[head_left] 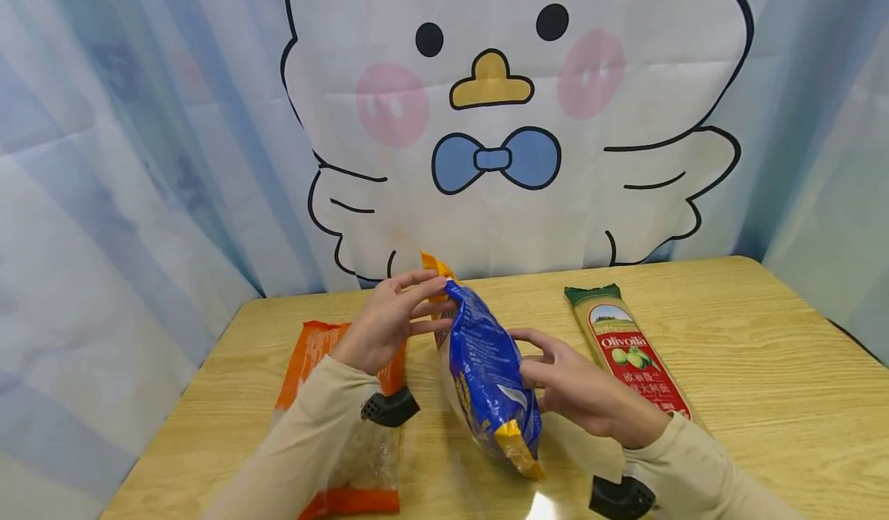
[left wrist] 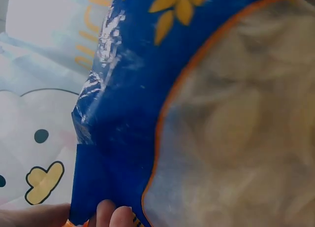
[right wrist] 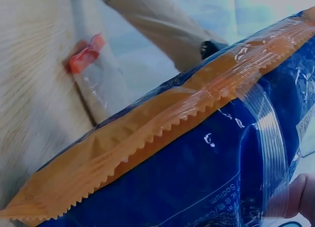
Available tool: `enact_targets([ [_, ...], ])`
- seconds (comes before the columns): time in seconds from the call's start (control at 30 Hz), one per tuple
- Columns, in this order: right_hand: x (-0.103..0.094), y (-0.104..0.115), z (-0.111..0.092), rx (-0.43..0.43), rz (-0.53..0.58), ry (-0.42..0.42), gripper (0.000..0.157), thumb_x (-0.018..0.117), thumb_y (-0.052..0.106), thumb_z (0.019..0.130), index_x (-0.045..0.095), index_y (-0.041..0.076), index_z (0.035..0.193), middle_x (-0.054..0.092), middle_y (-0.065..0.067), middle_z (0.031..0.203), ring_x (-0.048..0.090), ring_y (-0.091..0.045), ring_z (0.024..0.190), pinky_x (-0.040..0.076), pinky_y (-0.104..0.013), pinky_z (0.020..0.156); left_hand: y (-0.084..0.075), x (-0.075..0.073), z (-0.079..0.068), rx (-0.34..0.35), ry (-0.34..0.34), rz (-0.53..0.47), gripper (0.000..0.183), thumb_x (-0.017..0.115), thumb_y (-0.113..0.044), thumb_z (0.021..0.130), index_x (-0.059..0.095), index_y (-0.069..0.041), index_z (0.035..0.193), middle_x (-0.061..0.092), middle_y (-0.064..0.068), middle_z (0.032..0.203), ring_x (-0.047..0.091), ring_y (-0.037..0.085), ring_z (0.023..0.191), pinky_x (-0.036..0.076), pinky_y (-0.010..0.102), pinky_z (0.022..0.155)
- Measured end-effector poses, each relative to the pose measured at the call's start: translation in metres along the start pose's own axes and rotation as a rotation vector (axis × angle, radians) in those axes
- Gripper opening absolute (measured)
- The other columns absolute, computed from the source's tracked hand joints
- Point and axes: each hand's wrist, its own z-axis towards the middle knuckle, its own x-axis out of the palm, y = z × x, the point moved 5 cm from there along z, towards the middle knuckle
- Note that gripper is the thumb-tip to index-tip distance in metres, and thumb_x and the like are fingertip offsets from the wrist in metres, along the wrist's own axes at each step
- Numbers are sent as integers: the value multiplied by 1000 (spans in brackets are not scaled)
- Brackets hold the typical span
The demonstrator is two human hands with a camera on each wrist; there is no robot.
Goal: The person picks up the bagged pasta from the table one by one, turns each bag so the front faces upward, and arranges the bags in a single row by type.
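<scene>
A blue plastic food bag [head_left: 486,358] with orange crimped ends stands tilted on its edge between both hands. My left hand [head_left: 392,319] pinches its far upper end; in the left wrist view, fingertips [left wrist: 120,217] show at the bag's lower corner. Through the bag's clear window [left wrist: 236,123], pale, blurred pieces are visible. At the bag's right side, my right hand [head_left: 569,381] grips it with bent fingers and thumb. The right wrist view shows the toothed orange seal [right wrist: 147,133] and a fingertip [right wrist: 300,197] by the clear back seam.
An orange-and-clear bag [head_left: 354,474] lies on the left of the wooden table [head_left: 778,350], partly under my left arm. On the right lies an Olivoilà pasta pack [head_left: 628,342], partly behind my right hand. A cartoon-printed curtain [head_left: 493,219] hangs behind the table.
</scene>
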Motion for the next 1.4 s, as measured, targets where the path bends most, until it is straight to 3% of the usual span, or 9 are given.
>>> enact_targets([
  [0.33, -3, 2, -3, -45, 88, 18, 76, 53, 10, 92, 12, 5, 156, 49, -20, 134, 61, -20, 104, 56, -37, 89, 13, -9, -9, 35, 60, 42, 40, 65, -27, 98, 57, -6, 131, 63, 16, 125, 67, 25, 107, 58, 42, 91],
  [0.57, -5, 3, -1, -66, 126, 4, 76, 52, 7, 91, 12, 5, 155, 48, -19, 133, 59, -19, 103, 55, -33, 88, 38, -21, -7, -27, 4, 31, 44, 67, -25, 96, 55, -4, 134, 61, 16, 130, 64, 28, 114, 57, 42, 93],
  [0.7, -5, 0, 1, -66, 135, 2, 76, 52, 6, 90, 13, 4, 155, 49, -18, 132, 60, -19, 102, 55, -33, 88, 54, -23, -5, -72, 16, -4, 51, 68, -25, 96, 51, -3, 137, 57, 18, 135, 63, 28, 117, 55, 43, 96],
  [0.93, -3, -2, 3, -65, 148, 8, 76, 52, 6, 90, 12, 4, 155, 50, -17, 131, 60, -18, 102, 55, -33, 88, 78, -18, 0, -170, 154, -102, 64, 64, -36, 98, 39, -3, 147, 53, 19, 144, 57, 28, 128, 43, 48, 110],
  [1.13, -2, -4, 5, -66, 176, 29, 77, 50, 4, 90, 10, 4, 155, 53, -14, 126, 61, -18, 100, 55, -32, 86, 92, -11, 1, -256, 275, -253, 69, 56, -41, 101, 22, -14, 154, 46, 19, 147, 54, 28, 126, 38, 47, 114],
  [1.23, -2, -5, 6, -70, 182, 39, 76, 49, 3, 89, 10, 4, 155, 52, -13, 126, 60, -17, 100, 55, -32, 86, 94, -8, 1, -266, 249, -298, 71, 59, -41, 99, 20, -16, 154, 46, 19, 145, 54, 27, 123, 43, 43, 111],
  [1.4, -3, -6, 7, -80, 167, 45, 71, 48, 3, 91, 14, 3, 153, 53, -11, 123, 59, -17, 98, 56, -32, 85, 92, -9, 0, -236, 163, -268, 68, 63, -35, 97, 29, -11, 151, 51, 16, 139, 58, 22, 115, 50, 35, 101],
])
